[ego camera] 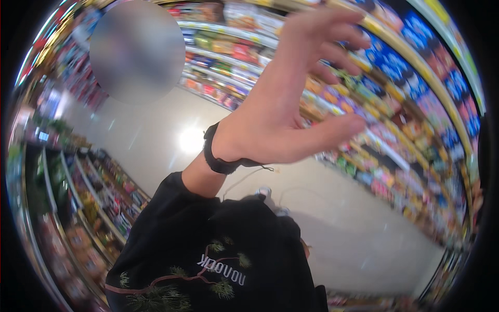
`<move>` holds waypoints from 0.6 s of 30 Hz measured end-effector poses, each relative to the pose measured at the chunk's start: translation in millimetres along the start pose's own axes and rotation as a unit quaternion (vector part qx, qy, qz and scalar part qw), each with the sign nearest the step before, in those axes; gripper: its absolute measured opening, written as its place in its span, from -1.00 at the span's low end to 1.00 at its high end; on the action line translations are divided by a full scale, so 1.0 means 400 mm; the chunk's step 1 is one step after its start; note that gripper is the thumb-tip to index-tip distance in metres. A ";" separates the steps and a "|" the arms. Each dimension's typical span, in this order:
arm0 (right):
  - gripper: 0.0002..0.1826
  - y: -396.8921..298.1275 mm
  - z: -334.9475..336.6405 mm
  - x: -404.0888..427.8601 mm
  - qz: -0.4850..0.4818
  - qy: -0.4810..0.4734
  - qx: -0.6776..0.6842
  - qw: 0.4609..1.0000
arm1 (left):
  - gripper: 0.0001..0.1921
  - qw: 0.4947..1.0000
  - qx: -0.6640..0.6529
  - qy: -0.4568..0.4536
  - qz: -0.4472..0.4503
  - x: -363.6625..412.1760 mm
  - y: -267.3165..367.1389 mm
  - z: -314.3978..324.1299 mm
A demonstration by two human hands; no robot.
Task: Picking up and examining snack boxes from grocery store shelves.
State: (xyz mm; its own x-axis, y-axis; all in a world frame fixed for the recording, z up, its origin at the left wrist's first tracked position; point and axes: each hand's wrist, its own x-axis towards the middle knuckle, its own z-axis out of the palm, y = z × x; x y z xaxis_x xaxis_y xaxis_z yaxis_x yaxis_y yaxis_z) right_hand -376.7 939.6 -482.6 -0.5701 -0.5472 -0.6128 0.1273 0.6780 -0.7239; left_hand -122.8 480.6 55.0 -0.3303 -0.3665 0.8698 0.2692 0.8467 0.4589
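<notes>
My left hand [273, 121] is raised in front of the shelves, back of the hand towards me. Its fingers are curled and spread apart from the thumb, with nothing between them. A black wristband [216, 154] circles the wrist below a black sleeve. Beyond the fingers, blue packages [384, 58] line the upper shelves; I see no contact with them. Only a sliver of my right hand [306, 248] shows beside my black embroidered top [257, 234]; its fingers are hidden.
Long store shelving [390, 156] with colourful packages curves along the right. Another stocked shelf unit [84, 199] stands at the left. Between them runs a pale, glossy floor [156, 128], with my shoes [264, 191] on it. A blurred disc hides part of the upper left.
</notes>
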 end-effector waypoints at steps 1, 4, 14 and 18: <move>-0.76 -0.044 -0.029 0.059 -0.023 -0.029 -0.018 0.999 | 0.00 0.998 -0.001 0.035 0.054 0.032 0.033 -0.022; -0.80 -0.152 -0.119 0.260 0.146 -0.076 0.065 0.984 | 0.00 0.989 0.037 0.054 0.132 0.102 0.135 -0.044; -0.74 -0.365 -0.070 0.507 0.095 -0.068 0.053 0.992 | 0.01 0.982 -0.028 -0.019 0.187 0.179 0.305 0.129; -0.74 -0.266 -0.081 0.494 0.046 -0.047 0.024 0.998 | 0.02 0.972 -0.030 0.057 0.224 0.138 0.371 0.194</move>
State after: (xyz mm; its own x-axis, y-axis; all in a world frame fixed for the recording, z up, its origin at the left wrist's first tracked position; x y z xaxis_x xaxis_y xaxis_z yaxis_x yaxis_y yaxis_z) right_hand -529.3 775.1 -516.6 -0.4753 -0.5293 -0.7028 0.2159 0.7042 -0.6764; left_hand -171.5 616.0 157.0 -0.0663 -0.0091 0.9978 0.4167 0.9083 0.0360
